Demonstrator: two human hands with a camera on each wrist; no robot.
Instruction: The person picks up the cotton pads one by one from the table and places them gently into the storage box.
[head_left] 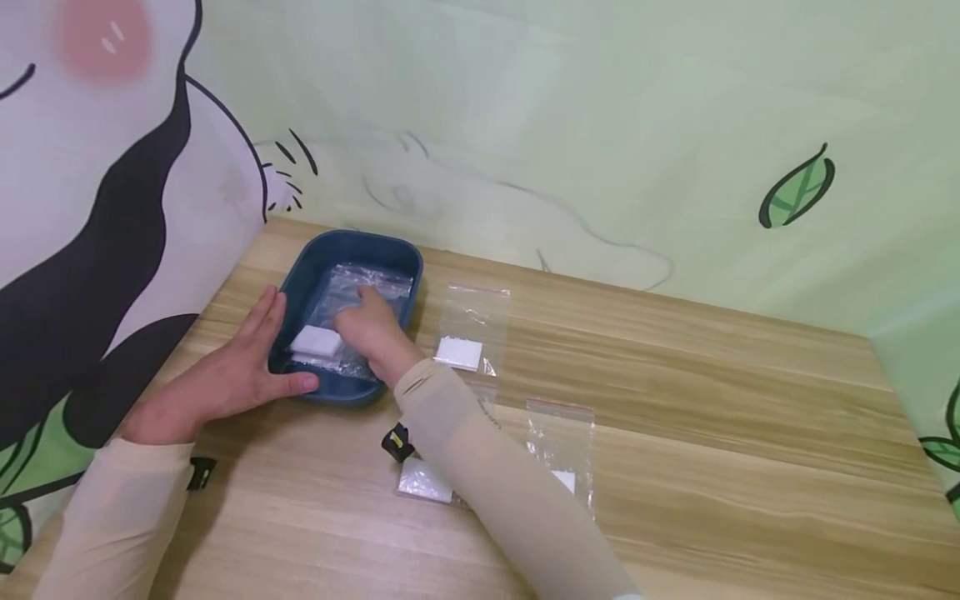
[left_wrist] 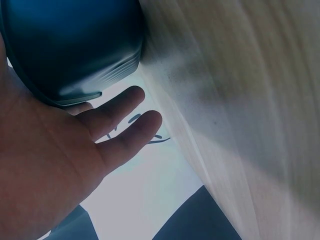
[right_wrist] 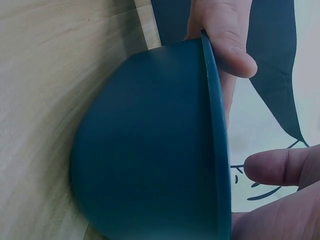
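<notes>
A dark blue plastic basin [head_left: 416,271] stands at the back left, holding clear zip bags [head_left: 322,308] and a white block [head_left: 317,342]. My left hand [head_left: 225,367] lies against its near left corner, thumb along the near rim, straight fingers [left_wrist: 130,137] spread along the outside. Inside the basin is my right hand [head_left: 371,329], low over the bags. The right wrist view shows its thumb [right_wrist: 275,167] straight above the rim, while its other fingertips are hidden behind the basin wall; I cannot tell whether they grip a bag.
Right of the basin lies a clear zip bag [head_left: 472,312] with a white card in it. Nearer are another bag [head_left: 558,433] and a white card [head_left: 426,482], partly under my right forearm. A printed cloth [head_left: 600,150] hangs behind the wooden tabletop [head_left: 712,392].
</notes>
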